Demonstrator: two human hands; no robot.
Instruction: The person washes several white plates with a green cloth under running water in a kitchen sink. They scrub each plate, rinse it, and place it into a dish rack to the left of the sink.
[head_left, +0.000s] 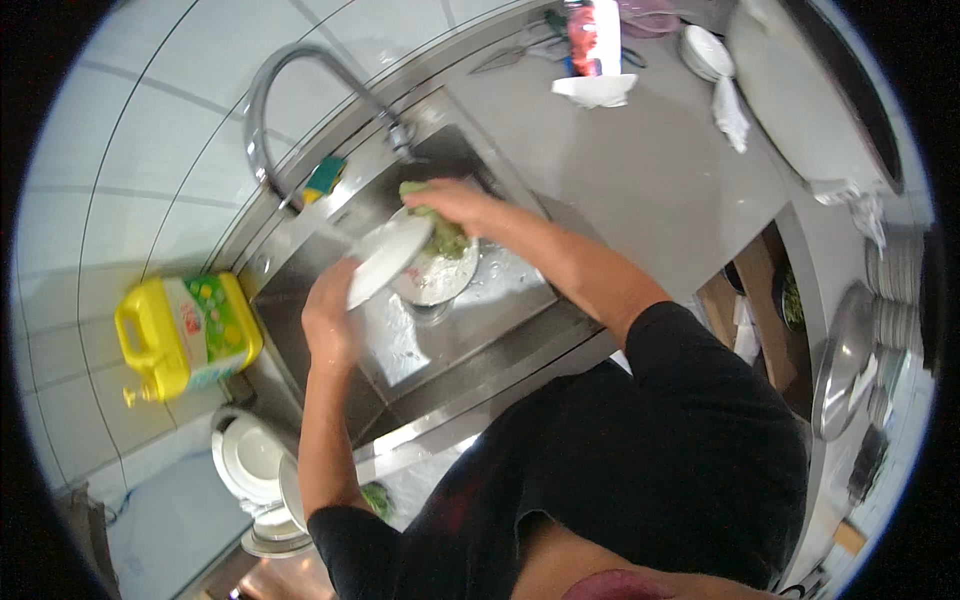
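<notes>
Over the steel sink (495, 300), my left hand (330, 307) grips the edge of a white plate (390, 259), which is tilted. My right hand (454, 206) holds a wet green cloth (446, 240) just right of that plate. Beneath the cloth, a round white dish (439, 281) with a red mark lies in the sink; the tilted plate hides part of it. My left fingers are partly hidden behind the plate. The curved chrome faucet (259, 112) arches above the sink's back rim, with a green and yellow sponge (324, 180) near its base.
A yellow plastic jug (187, 334) stands left of the sink. White dishes (255, 457) are stacked at lower left. Along the grey counter (600, 165) are scissors (499, 60), a red and white package (594, 45) and a white bowl (705, 52). Stacked plates (892, 285) stand at far right.
</notes>
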